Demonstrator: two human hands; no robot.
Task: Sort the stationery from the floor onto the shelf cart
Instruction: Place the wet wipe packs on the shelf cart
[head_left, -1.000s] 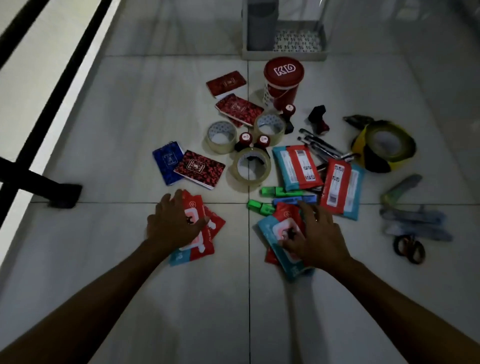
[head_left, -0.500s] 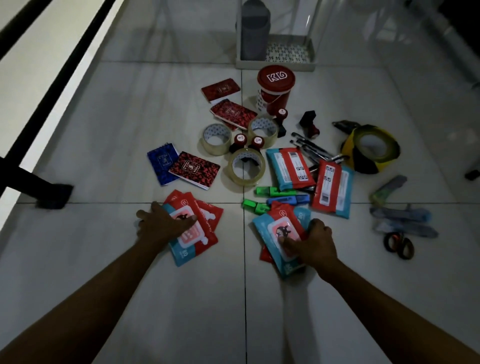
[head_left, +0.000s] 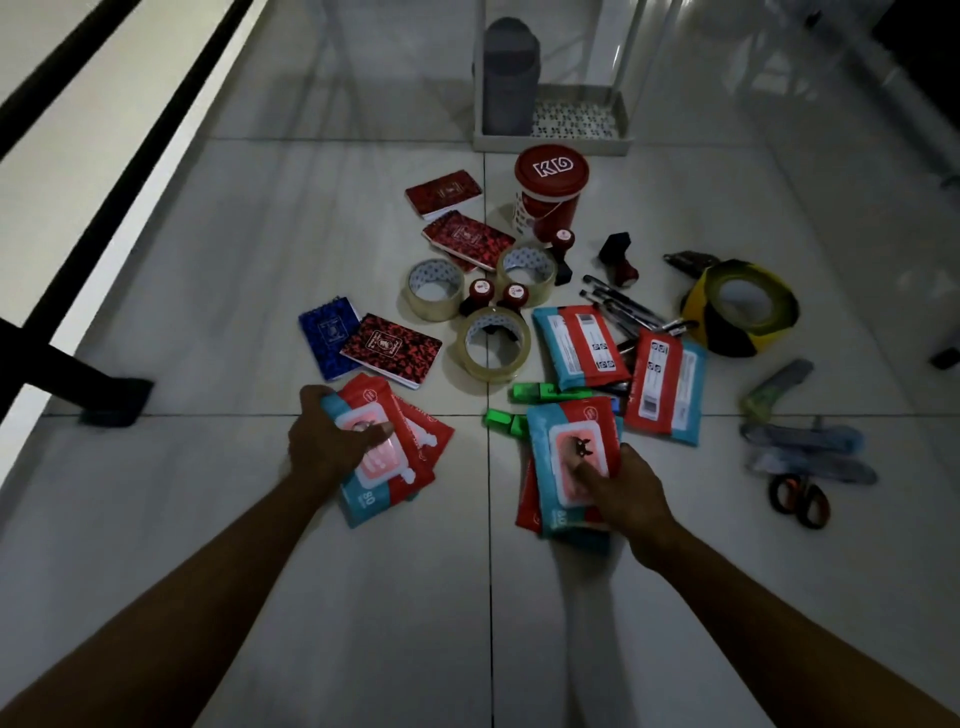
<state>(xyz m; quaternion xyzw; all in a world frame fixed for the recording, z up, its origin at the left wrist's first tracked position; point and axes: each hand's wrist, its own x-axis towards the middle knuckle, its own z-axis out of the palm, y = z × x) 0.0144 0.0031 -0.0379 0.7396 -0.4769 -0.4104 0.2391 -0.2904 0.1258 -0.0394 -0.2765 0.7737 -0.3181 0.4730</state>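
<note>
Stationery lies scattered on the tiled floor. My left hand grips a red and blue wipes pack that sits on another pack, thumb across its pink lid. My right hand holds a second wipes pack, thumb pressed on its lid, with more packs under it. Two further packs lie face down beyond. Three clear tape rolls, red notebooks, a blue notebook, green highlighters and pens lie around. The shelf cart's bottom tray stands at the back.
A red lidded tub stands in front of the cart, a grey cylinder in the cart tray. Yellow-black hazard tape, cutters and scissors lie at the right. A black bar foot juts in at the left.
Both hands went from lying flat on the packs to closing around them. The packs have slid slightly toward me and the top ones are lifting at their near edges.
</note>
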